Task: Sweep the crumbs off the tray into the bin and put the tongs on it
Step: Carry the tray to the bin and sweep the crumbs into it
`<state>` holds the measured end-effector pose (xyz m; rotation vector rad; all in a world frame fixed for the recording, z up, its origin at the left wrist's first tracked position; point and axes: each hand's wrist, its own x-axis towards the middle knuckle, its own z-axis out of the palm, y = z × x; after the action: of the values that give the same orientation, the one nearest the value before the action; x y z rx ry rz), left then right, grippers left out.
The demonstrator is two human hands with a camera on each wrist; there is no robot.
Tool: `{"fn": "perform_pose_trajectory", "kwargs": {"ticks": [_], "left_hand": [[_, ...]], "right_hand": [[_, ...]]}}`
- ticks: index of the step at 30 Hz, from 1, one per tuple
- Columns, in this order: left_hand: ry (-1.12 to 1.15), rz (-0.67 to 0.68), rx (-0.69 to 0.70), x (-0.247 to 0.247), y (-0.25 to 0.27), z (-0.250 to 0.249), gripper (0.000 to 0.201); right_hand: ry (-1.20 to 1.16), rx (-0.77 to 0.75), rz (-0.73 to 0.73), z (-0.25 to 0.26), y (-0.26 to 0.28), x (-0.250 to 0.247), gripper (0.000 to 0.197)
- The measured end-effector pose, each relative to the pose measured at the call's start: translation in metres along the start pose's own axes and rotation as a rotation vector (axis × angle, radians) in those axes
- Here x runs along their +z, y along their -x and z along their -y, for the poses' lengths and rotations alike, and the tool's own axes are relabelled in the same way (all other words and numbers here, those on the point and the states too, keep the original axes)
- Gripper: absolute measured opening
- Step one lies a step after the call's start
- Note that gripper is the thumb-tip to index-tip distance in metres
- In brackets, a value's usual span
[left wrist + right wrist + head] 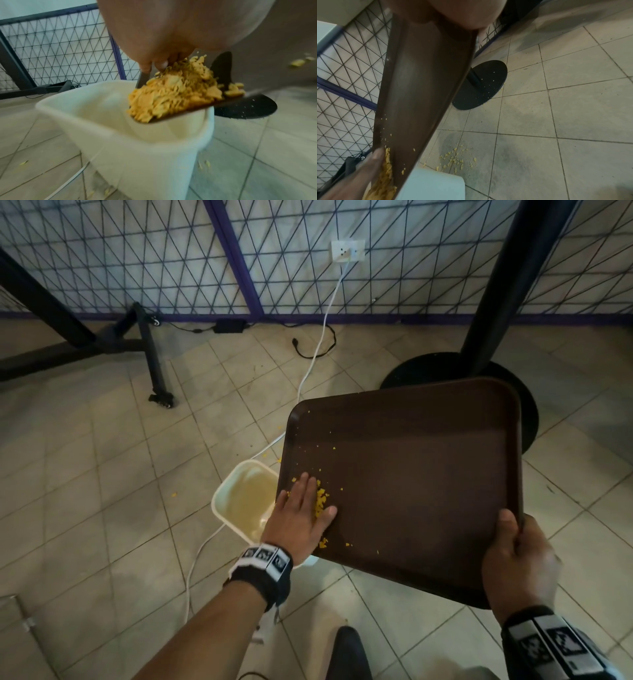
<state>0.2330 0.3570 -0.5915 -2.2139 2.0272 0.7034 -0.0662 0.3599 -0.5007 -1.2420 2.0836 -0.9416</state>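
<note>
A dark brown tray [411,474] is held tilted over a cream plastic bin [239,498] on the floor. My right hand [517,563] grips the tray's near right corner, thumb on top. My left hand [301,515] lies flat with straight fingers on the tray's lower left part, against a heap of yellow crumbs [320,501]. In the left wrist view the crumbs [175,92] pile at the tray's edge above the bin [120,121]. The right wrist view looks down the tray [419,88] to the crumbs [385,175]. No tongs are in view.
Crumbs [455,161] are scattered on the tiled floor beside the bin. A black round table base [507,392] with its post stands behind the tray. A white cable [308,378] runs from a wall socket past the bin. A wire mesh fence lines the back.
</note>
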Motion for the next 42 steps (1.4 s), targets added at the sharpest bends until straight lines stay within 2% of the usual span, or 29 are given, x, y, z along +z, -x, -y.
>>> {"fn": "perform_pose_trajectory", "kwargs": {"ticks": [4,7,9,12,14,19,23,27,31,34,42], "left_hand": [[-0.041,-0.026,0.016,-0.003,0.018,0.007,0.075],[0.008,-0.145,-0.004,-0.027,-0.003,0.003,0.074],[0.039,-0.174,-0.023,-0.043,-0.030,0.000,0.079],[0.049,-0.135,-0.069,-0.054,-0.063,0.001,0.083],[0.046,-0.095,-0.087,-0.051,-0.067,0.006,0.086],[0.043,0.045,-0.036,-0.009,-0.007,0.019,0.086],[0.004,0.023,-0.024,0.004,0.023,0.027,0.080],[0.047,-0.135,-0.005,-0.032,-0.008,0.001,0.077],[0.068,-0.167,0.065,-0.059,-0.055,-0.036,0.078],[0.085,-0.152,0.068,-0.058,-0.068,-0.047,0.079],[-0.001,-0.017,-0.002,0.007,0.021,-0.012,0.079]], "right_hand": [[0.010,0.010,-0.008,-0.002,0.001,0.001,0.039],[0.006,0.017,0.001,-0.001,0.001,0.002,0.039],[-0.004,0.016,0.005,-0.001,0.001,0.001,0.039],[-0.022,0.021,0.014,0.000,0.000,-0.001,0.039],[-0.029,0.031,0.022,0.000,-0.001,-0.001,0.039],[-0.018,0.048,0.038,0.003,0.000,-0.001,0.038],[-0.016,0.036,0.034,0.003,0.000,-0.001,0.038],[-0.037,0.027,0.040,0.005,0.001,-0.002,0.038],[-0.030,0.016,0.030,0.006,0.002,-0.003,0.038],[-0.012,0.005,0.021,0.007,0.002,-0.002,0.039],[0.013,0.020,0.001,0.002,0.001,0.000,0.040]]}}
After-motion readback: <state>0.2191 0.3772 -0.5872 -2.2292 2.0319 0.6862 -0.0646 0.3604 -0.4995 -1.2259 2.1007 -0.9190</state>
